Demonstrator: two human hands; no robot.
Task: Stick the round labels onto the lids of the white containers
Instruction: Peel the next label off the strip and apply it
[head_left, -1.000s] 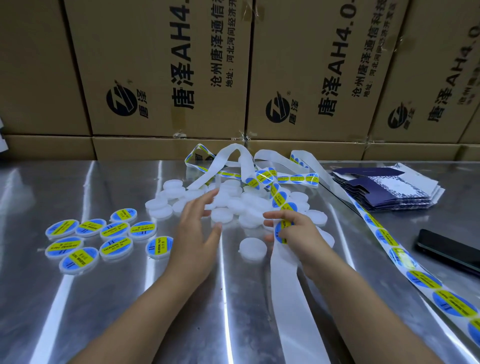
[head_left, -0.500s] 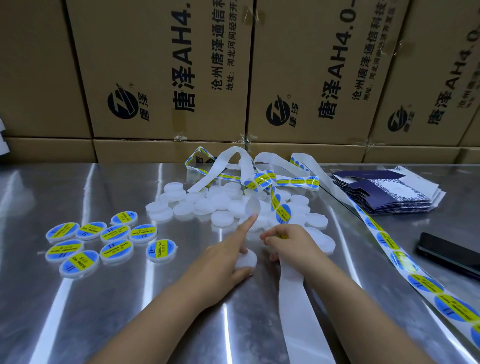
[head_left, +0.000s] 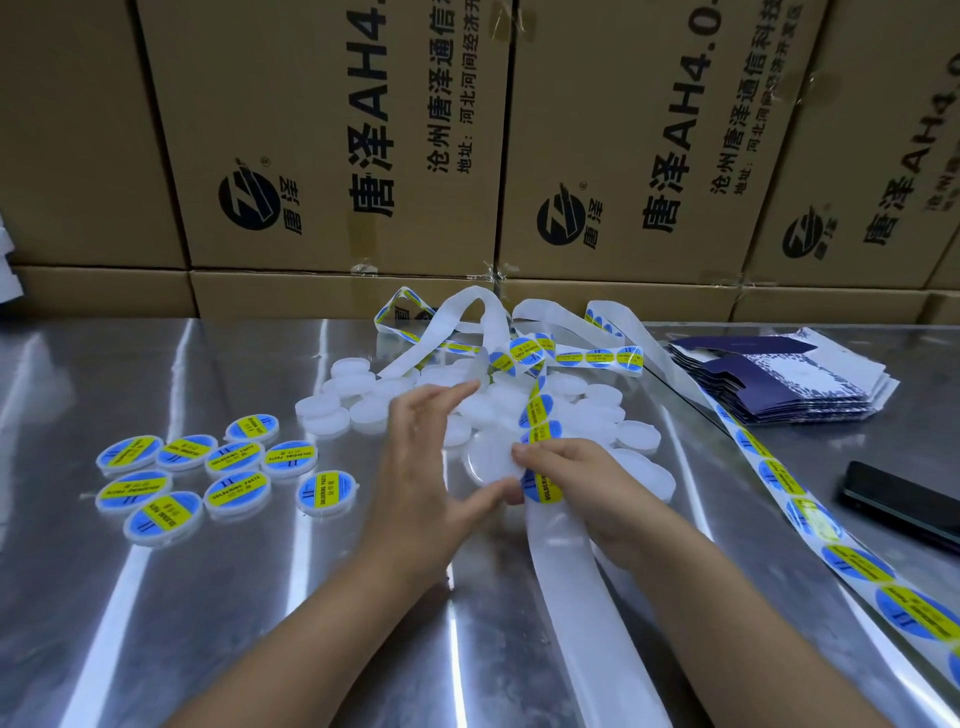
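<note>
Pinching the white container (head_left: 491, 460) with the left grip (head_left: 415, 467): pressing the thumb against its lower rim and stretching the other fingers almost straight past its far side. Holding it tilted up, flat face toward the camera; cannot tell whether it is clear of the desk (head_left: 208, 623). Clenching the right grip (head_left: 576, 483) on the label strip (head_left: 566, 587), nipping it at a blue and yellow round label (head_left: 543, 486) right against the container's right edge. Trailing the bare white backing of that strip down the desk toward the near edge, between the two forearms, and running its printed part up from the fingers over the pile behind.

Working just in front of a heap of unlabelled containers (head_left: 363, 410), with loops of strip tangling above it. Keeping to the right of nine labelled containers (head_left: 235, 460), sitting flat in a loose cluster well to the left of the left grip. Reaching beside a second strip (head_left: 779, 483) full of labels, crossing the desk diagonally on the right. Sharing the desk's right side with a dark phone (head_left: 904, 506) and, farther back, a stack of dark blue printed cartons (head_left: 779, 379). Facing a wall of cardboard boxes (head_left: 337, 156) along the desk's far edge.
</note>
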